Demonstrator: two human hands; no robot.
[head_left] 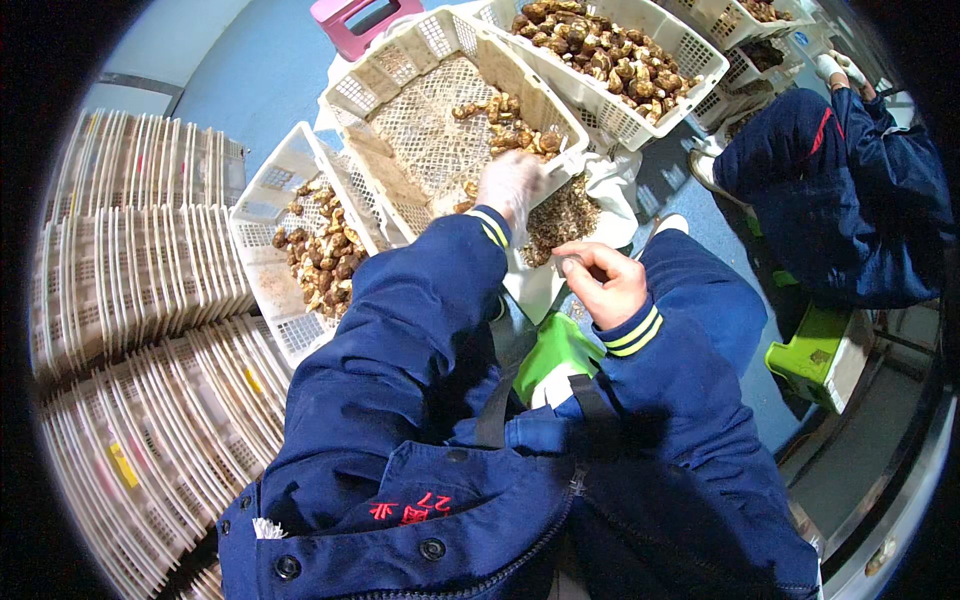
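Observation:
My left hand (510,190), in a thin pale glove, hangs over the near edge of a large white mesh crate (355,110). Its fingers are blurred, so what it holds, if anything, cannot be made out. Inside that crate brown-and-white mushrooms (510,122) lie along the right side. My bare right hand (608,288) is closed, pinching a small grey blade (566,264) between thumb and fingers. Just beyond the blade, a heap of dark trimmings (562,215) rests on a white sheet (612,190).
At left stands a smaller crate of mushrooms (325,250), beside tall stacks of pale crates (140,280). A fuller mushroom crate (712,78) is at far right. A pink stool (350,35) stands behind. A co-worker (840,180) sits at right, near a green stool (815,350).

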